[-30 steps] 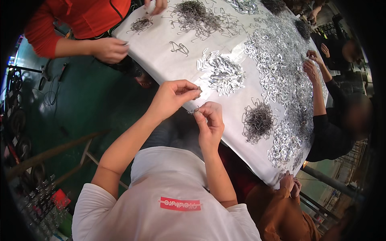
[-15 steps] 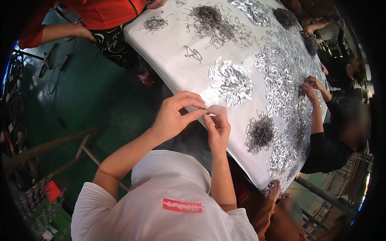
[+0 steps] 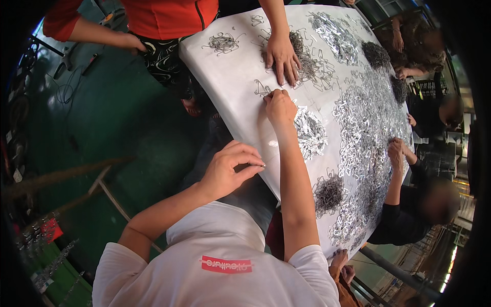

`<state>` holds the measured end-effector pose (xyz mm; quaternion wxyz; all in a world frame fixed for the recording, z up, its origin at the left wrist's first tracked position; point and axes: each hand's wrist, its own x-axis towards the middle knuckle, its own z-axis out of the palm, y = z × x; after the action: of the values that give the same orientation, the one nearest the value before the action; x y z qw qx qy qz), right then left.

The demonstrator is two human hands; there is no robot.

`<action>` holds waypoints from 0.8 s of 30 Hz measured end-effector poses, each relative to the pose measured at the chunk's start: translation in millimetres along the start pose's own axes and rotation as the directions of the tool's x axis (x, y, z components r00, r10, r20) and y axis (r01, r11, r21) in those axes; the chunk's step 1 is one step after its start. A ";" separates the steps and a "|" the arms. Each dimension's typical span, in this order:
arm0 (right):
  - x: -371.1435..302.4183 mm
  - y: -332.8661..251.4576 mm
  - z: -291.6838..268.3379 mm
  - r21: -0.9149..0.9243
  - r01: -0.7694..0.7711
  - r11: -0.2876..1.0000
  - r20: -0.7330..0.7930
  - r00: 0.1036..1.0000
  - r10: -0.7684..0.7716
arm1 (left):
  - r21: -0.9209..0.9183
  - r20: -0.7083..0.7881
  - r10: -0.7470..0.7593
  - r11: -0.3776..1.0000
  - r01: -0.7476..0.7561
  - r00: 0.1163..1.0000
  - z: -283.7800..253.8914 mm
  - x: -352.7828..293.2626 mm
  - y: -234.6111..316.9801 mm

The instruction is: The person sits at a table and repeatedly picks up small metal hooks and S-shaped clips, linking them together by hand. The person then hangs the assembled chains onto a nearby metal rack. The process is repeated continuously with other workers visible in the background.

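My left hand (image 3: 230,170) hovers just off the table's near edge, thumb and fingertips pinched on something small and dark that I cannot make out. Stretched forward over the white table, my right hand (image 3: 281,108) has its fingers closed at a few bent wire hooks (image 3: 262,87) lying apart from the heaps. Its fingertips meet the wire there. Close beside my right wrist lies a heap of shiny flat metal pieces (image 3: 311,134). Just beyond, another person's hand (image 3: 283,60) rests palm down beside a larger pile of wire hooks (image 3: 313,66).
The white table (image 3: 230,71) also carries a small hook pile (image 3: 223,43), a dark wire heap (image 3: 329,193) and a broad spread of metal pieces (image 3: 353,153). A person in red (image 3: 169,18) stands at the far left. Others work along the right side. A wooden frame (image 3: 115,197) stands left.
My hands have parted: the right has reached forward to the loose wire hooks, while the left stays near the edge, slightly lower. The person in red has put a hand on the table.
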<state>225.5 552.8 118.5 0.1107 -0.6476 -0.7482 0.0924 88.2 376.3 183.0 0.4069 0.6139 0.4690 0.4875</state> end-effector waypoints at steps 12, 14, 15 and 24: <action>-134.9 25.8 -52.9 0.783 -0.338 0.521 0.259 0.940 0.221 | 0.025 -0.029 0.052 0.998 -0.052 0.998 10.5 -12.2 -6.1; -157.3 18.5 -68.9 0.881 -0.373 0.290 0.311 0.920 0.240 | 0.025 -0.035 0.052 0.998 -0.051 0.998 13.6 -15.1 -4.3; -167.1 13.4 -75.8 0.895 -0.381 0.234 0.325 0.914 0.242 | 0.031 -0.039 0.068 0.997 -0.067 0.997 14.5 -16.4 -3.4; -216.8 -16.3 -95.5 0.963 -0.247 -0.106 0.262 0.952 0.159 | 0.049 -0.048 0.092 0.995 -0.089 0.995 20.2 -28.2 11.2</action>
<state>267.0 335.4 204.7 0.5087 -0.4629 -0.3374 0.6427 107.7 345.4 183.7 0.3580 0.6314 0.4620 0.5097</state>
